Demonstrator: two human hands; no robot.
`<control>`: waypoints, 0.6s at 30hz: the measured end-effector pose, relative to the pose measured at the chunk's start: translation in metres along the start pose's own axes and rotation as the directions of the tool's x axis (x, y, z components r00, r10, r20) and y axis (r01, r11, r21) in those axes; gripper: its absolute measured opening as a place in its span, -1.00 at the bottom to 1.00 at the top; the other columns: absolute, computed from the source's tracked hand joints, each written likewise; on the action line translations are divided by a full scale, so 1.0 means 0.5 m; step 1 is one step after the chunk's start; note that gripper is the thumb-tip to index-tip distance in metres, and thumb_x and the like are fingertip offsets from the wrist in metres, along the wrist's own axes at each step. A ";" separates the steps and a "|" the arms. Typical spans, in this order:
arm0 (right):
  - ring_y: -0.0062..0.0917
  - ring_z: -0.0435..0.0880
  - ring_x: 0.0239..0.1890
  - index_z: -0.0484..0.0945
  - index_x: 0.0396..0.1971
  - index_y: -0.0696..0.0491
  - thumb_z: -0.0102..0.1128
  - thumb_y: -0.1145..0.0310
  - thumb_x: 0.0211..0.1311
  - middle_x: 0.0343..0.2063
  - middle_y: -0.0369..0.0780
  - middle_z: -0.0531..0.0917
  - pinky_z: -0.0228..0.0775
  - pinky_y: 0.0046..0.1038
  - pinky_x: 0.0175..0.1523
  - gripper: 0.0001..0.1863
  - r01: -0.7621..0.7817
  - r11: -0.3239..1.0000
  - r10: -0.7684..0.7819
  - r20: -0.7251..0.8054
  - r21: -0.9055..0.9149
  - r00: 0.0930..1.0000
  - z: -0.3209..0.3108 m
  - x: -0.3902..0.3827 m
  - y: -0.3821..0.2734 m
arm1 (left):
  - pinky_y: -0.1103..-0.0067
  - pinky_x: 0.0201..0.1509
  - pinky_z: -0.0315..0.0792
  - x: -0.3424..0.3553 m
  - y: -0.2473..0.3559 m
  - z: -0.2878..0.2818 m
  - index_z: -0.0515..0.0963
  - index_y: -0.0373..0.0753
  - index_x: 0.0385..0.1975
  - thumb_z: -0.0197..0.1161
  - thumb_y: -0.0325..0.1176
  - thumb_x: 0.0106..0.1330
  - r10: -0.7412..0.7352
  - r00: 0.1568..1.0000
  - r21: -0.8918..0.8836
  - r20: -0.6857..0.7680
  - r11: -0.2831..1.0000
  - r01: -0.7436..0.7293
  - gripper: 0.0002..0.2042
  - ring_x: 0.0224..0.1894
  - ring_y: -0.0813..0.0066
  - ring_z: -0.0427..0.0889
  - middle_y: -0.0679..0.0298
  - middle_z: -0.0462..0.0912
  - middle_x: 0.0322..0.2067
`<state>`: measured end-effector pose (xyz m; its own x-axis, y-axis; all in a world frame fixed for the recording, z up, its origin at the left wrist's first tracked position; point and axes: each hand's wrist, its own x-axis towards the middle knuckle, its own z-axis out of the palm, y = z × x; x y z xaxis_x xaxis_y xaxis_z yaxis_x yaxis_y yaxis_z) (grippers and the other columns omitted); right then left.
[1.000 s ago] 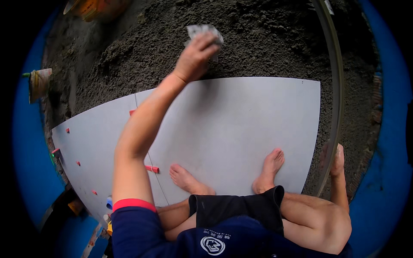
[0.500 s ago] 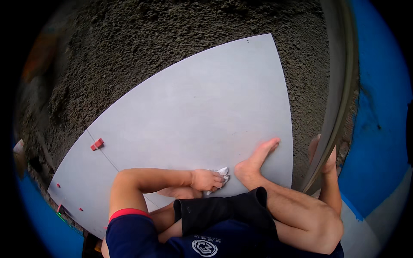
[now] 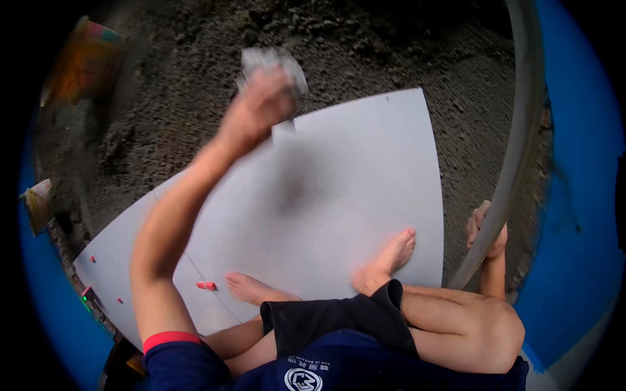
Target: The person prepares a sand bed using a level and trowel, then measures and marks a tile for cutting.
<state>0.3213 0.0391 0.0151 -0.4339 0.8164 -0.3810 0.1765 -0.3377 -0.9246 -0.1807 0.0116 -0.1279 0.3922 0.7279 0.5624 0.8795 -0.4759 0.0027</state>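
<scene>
My left hand [image 3: 264, 98], blurred by motion, is closed on a crumpled white cloth [image 3: 251, 60]. It is held out over the far edge of a large pale grey tile [image 3: 339, 176]. On the right, a grey slab [image 3: 525, 85] stands up, seen almost edge-on and curving in this view. My right hand [image 3: 479, 225] is at its near, lower part, with bent fingers showing on the left and the wrist on the right. The slab hides part of that hand. Both my bare feet [image 3: 388, 254] are on the tile, whose middle carries a blurred dark patch.
Rough grey mortar [image 3: 169, 85] lies beyond the tile and along its right side. A red wedge [image 3: 206, 285] sits by the thin joint near my left foot, with small red pieces farther left. An orange bucket [image 3: 85, 62] stands far left. Blue surfaces [image 3: 583, 195] border both sides.
My left hand has lifted the cloth from the tile between my feet and swung it far forward. The view has shifted, and the grey slab now looks narrower. My right hand stays beside it.
</scene>
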 end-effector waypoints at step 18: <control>-0.65 0.39 -0.71 0.43 -0.69 0.08 0.01 -0.50 0.09 -0.78 -0.35 0.42 0.15 -0.55 -0.60 -0.20 -0.001 0.917 -0.032 -0.078 -0.399 0.996 -0.071 0.015 -0.002 | 0.10 0.43 0.14 0.050 0.118 0.070 0.54 -0.26 -0.02 0.21 -0.45 0.16 0.010 0.950 -0.436 0.311 0.890 0.134 -0.66 0.33 0.01 0.29 0.04 0.41 0.17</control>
<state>0.3490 0.0621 0.0133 -0.3695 0.8608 -0.3500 0.5153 -0.1236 -0.8480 -0.1094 0.0188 -0.1426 0.4652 0.8407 0.2770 0.7179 -0.5414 0.4376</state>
